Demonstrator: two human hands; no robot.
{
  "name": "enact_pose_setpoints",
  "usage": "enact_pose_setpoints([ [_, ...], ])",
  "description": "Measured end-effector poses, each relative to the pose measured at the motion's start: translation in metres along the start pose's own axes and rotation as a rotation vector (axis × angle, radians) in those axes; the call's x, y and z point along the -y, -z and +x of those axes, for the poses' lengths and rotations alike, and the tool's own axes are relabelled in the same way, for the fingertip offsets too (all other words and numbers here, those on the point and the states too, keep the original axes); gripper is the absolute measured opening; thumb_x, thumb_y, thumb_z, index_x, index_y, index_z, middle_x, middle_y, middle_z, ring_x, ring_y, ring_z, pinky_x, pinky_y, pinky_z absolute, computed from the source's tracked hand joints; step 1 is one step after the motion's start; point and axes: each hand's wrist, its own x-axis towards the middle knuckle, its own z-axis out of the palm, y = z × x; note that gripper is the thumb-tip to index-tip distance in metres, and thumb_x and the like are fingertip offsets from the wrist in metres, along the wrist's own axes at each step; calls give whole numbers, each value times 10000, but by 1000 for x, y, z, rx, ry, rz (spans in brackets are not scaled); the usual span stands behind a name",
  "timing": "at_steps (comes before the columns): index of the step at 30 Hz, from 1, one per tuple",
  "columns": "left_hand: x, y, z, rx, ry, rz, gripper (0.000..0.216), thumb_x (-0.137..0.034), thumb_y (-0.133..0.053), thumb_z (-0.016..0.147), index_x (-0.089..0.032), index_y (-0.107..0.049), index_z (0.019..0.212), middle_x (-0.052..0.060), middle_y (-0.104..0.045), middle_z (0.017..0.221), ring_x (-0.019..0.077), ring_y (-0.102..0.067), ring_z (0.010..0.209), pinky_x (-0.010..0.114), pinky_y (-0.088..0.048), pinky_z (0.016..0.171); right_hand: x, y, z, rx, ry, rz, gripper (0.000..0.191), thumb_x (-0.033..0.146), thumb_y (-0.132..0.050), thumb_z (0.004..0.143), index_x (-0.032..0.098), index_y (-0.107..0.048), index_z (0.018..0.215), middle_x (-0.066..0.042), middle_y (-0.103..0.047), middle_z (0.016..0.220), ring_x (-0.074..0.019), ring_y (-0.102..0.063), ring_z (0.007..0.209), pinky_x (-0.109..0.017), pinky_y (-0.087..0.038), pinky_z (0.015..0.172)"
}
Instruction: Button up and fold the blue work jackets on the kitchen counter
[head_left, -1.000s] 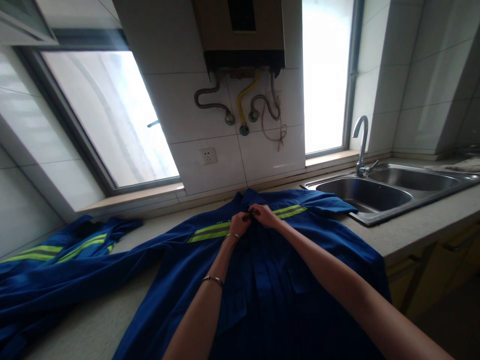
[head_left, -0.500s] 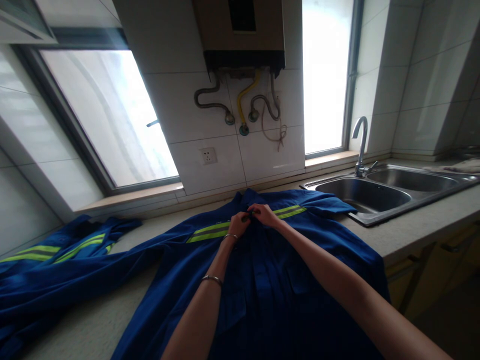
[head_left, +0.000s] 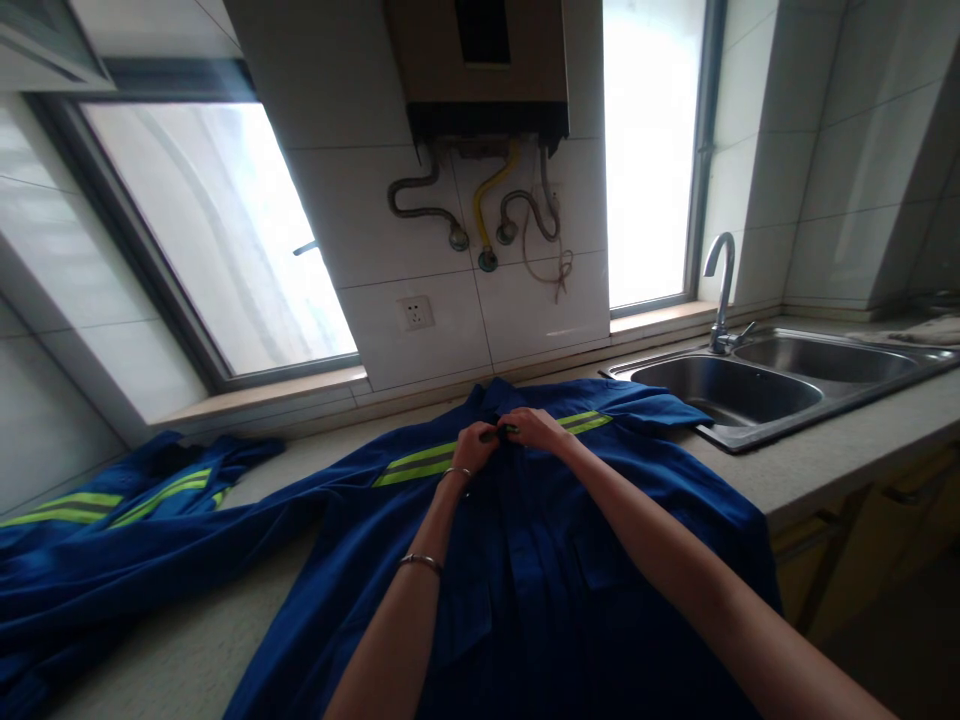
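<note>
A blue work jacket (head_left: 540, 580) with yellow-green reflective stripes lies spread on the counter, collar towards the wall. My left hand (head_left: 475, 447) pinches the cloth of its front opening, just under the collar. Close beside it, my right hand (head_left: 531, 428) grips the other side of the same opening, its fingers bent. A small fold of cloth stands up between my fingertips; whether a button is there I cannot make out. One sleeve stretches left over the counter, the other towards the sink.
A second blue garment (head_left: 157, 490) with matching stripes lies at the left. On the right is a steel double sink (head_left: 825, 400) with a tap (head_left: 721, 290). A water heater (head_left: 487, 70) with hoses hangs on the tiled wall above the pale counter (head_left: 195, 640).
Both hands stay at the jacket's front opening. My fingers have shifted slightly on the cloth, and the right hand has moved a little to the right and down.
</note>
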Motion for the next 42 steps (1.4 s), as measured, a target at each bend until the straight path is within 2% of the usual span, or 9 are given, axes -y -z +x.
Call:
enact_pose_setpoints([
  [6, 1, -1, 2, -36, 15, -27, 198, -133, -583, 683, -171, -676, 853, 47, -674, 924, 182, -620, 885, 300, -474, 849, 3, 0, 3, -5, -23, -15, 274, 184, -475, 850, 225, -593, 1094, -49, -646, 1040, -172, -586, 960, -237, -418, 773],
  [11, 9, -2, 4, 64, 10, -73, 224, -125, -537, 702, -154, -686, 866, 40, -701, 879, 164, -646, 817, 261, -513, 771, -4, -8, 8, -71, 7, 134, 267, 110, -477, 817, 188, -640, 1014, -46, -676, 944, -155, -610, 904, -228, -412, 808],
  [16, 8, 1, 2, 95, -24, -35, 277, -124, -559, 691, -177, -693, 927, 28, -694, 893, 156, -639, 801, 251, -503, 757, -11, -9, 6, -145, -60, 311, 282, 92, -505, 768, 189, -641, 995, 9, -658, 772, -120, -602, 724, -202, -414, 709],
  [20, 6, 5, 3, 99, -54, 38, 191, -170, -560, 730, -192, -719, 832, 33, -685, 825, 153, -626, 759, 252, -480, 749, -15, -4, 3, -168, -36, 377, 255, 90, -527, 747, 186, -654, 946, 26, -639, 730, -102, -577, 685, -189, -394, 689],
  [23, 7, 6, 3, 102, -72, 84, 174, -205, -551, 757, -199, -721, 787, 37, -690, 812, 157, -623, 764, 256, -466, 770, -15, -3, 3, -118, -11, 366, 207, 86, -543, 744, 178, -675, 876, 18, -636, 721, -102, -572, 687, -181, -384, 663],
  [27, 8, 2, 3, 82, -71, 119, 220, -208, -499, 793, -191, -713, 844, 61, -701, 878, 177, -628, 834, 278, -448, 820, -12, -6, 5, -90, 5, 328, 193, 97, -558, 751, 186, -674, 877, 17, -633, 719, -106, -570, 681, -183, -379, 650],
  [36, -1, 1, -1, 46, -20, 64, 215, -193, -537, 739, -178, -716, 857, 38, -720, 880, 168, -649, 815, 242, -476, 782, -2, -3, 6, -109, 26, 286, 201, 95, -549, 776, 179, -644, 933, -8, -647, 839, -127, -583, 799, -209, -393, 743],
  [42, -4, 2, 1, 45, 9, 30, 208, -175, -541, 722, -183, -718, 832, 44, -721, 866, 192, -656, 813, 280, -485, 782, 3, 0, 6, -79, 95, 195, 204, 88, -528, 799, 167, -611, 967, -41, -648, 923, -150, -587, 904, -235, -401, 800],
])
